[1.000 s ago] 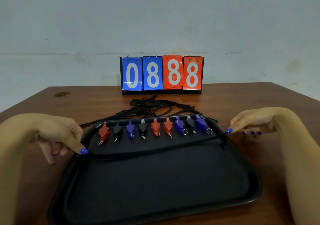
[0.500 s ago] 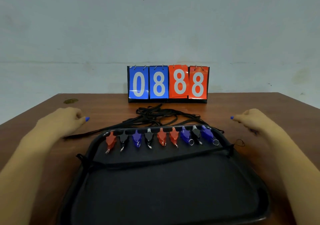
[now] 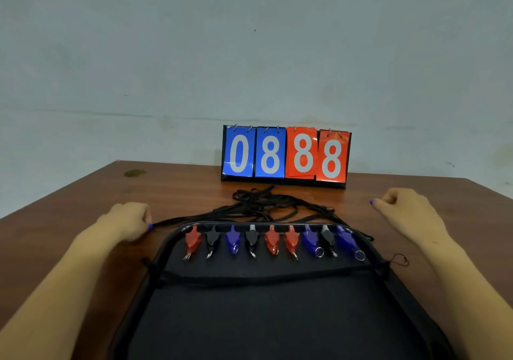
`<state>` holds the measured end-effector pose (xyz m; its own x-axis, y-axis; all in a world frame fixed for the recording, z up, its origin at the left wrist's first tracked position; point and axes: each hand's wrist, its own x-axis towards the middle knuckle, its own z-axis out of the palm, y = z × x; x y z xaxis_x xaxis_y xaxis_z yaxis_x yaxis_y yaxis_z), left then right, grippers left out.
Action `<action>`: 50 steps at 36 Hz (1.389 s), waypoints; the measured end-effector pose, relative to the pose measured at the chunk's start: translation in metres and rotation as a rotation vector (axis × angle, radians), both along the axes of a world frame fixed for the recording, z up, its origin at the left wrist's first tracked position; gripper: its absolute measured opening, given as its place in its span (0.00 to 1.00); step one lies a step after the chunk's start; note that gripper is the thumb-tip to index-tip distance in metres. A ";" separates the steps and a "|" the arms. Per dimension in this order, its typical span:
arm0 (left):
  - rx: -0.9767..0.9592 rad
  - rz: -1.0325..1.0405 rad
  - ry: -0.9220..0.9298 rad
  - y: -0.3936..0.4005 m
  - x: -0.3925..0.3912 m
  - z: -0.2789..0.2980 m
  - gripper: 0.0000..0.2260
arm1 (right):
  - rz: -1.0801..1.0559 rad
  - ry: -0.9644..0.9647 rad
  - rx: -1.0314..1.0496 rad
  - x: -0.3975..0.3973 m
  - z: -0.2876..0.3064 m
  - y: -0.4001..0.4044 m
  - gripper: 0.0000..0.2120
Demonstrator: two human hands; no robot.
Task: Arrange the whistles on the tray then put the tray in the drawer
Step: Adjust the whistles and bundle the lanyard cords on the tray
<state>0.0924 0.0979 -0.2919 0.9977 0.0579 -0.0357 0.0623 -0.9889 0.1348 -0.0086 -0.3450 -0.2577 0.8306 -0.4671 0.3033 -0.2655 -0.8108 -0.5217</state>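
**Nine whistles lined up on the black tray**

Sat on a brown wooden table [image 3: 83, 198], close to the camera: a black tray [image 3: 166, 246]. Lay in one neat row along its far edge: nine whistles [image 3: 273, 239], side by side, in red, black, purple, black, red, red, purple, black, purple from left to right. Ran from the whistles over the far rim and piled up in a tangle on the table behind: black cords [image 3: 266, 204]. Stretched across the tray just below the row, from side to side: one more dark cord [image 3: 266, 276].

Rested on the table just left of the tray's far corner: the left hand [image 3: 126, 221], fingers curled in, right at the end of the cords; could not tell whether gripping one. Stayed well to the right of the tray: the right hand [image 3: 402, 207], curled into a loose fist, holding nothing.

Stood at the back, near the wall: a flip scoreboard [image 3: 286, 155] showing 0888.
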 end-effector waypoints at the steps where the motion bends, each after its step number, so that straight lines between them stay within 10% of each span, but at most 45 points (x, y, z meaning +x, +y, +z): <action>1: 0.027 0.018 -0.010 0.002 0.003 -0.003 0.07 | 0.009 -0.016 -0.013 -0.001 0.002 0.004 0.14; 6: -0.064 0.047 -0.173 -0.007 -0.001 -0.004 0.07 | 0.068 -0.063 -0.064 -0.005 0.010 0.017 0.13; 14: -1.496 0.095 -0.232 -0.038 -0.021 0.032 0.08 | 0.164 -0.164 -0.080 -0.009 0.016 0.039 0.11; 19: -1.874 -0.032 -0.021 -0.065 -0.044 0.051 0.06 | 0.300 -0.171 0.008 -0.017 0.022 0.062 0.12; 26: -1.945 -0.357 0.291 -0.092 -0.068 0.054 0.25 | 0.514 -0.073 0.148 -0.023 0.017 0.090 0.12; 36: -1.689 -0.467 0.400 -0.136 -0.101 0.038 0.20 | 0.779 0.170 0.339 -0.029 0.012 0.106 0.08; 50: -1.235 -0.676 0.035 -0.146 -0.112 0.032 0.18 | 0.994 0.340 0.613 -0.034 0.005 0.121 0.06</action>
<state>-0.0201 -0.0477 -0.2604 0.8172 -0.5123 0.2640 -0.3493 -0.0758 0.9339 -0.0431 -0.2236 -0.2522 0.9021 0.4290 -0.0476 0.1335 -0.3824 -0.9143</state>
